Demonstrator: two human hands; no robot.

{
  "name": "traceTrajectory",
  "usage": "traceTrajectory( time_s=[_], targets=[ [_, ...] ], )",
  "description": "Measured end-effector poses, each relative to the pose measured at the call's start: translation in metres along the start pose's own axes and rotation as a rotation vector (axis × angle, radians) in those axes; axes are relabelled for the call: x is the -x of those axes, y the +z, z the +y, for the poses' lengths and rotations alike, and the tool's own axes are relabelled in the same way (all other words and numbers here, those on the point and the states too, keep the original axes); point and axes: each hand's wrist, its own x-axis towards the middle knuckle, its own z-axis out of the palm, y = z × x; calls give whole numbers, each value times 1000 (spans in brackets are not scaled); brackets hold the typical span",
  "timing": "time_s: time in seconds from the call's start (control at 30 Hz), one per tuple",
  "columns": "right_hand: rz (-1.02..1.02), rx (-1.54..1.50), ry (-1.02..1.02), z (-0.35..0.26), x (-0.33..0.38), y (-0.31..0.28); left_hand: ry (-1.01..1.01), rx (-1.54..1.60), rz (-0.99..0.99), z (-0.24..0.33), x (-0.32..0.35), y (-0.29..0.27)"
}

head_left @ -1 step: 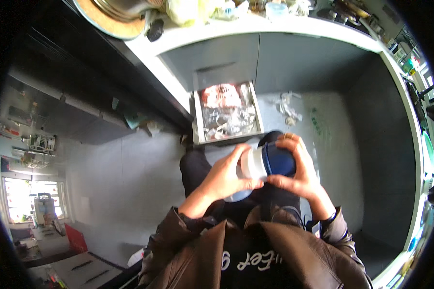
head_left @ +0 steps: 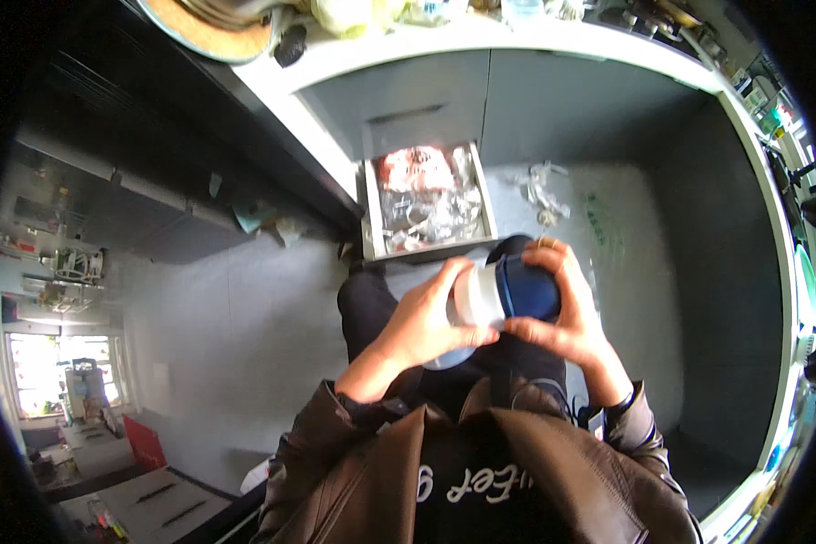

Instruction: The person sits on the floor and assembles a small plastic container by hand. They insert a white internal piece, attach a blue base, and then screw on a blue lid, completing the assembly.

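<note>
White container [head_left: 477, 297], dark blue lid [head_left: 528, 288]: left hand [head_left: 426, 322] grasps body, right hand [head_left: 567, 313] clenches lid. Risk: a slipping grip would drop it toward the open drawer [head_left: 369, 218] at 12 o'clock.

The jar [head_left: 480, 299] looks like smooth white plastic, its dark blue lid [head_left: 528, 288] glossy. At twelve o'clock from it, an open drawer [head_left: 369, 218] with matt grey walls holds crinkled, shiny clear wrappers [head_left: 426, 204]. The jacket [head_left: 335, 453] at six o'clock looks like brown leather with a soft sheen.

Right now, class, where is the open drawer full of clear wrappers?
In the head view the open drawer sits just above centre, pulled out from the grey cabinet under the white countertop, directly beyond the white jar held in both hands.
</note>
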Motion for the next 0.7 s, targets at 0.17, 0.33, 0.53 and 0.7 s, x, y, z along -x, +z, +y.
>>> traceTrajectory(
  time_s=[0.17, 0.33, 0.53, 0.7],
  targets=[
    [101, -25, 9, 5, 0, 10, 208, -232, 203, 6, 2, 6],
    [162, -346, 266, 0, 4, 18, 321, -438, 288, 12, -1, 6],
    [139, -141, 57, 10, -1, 17, 347, -365, 272, 4, -4, 5],
    [43, -11, -18, 13, -2, 10, 165, -100, 177, -4, 0, 4]
  ],
)
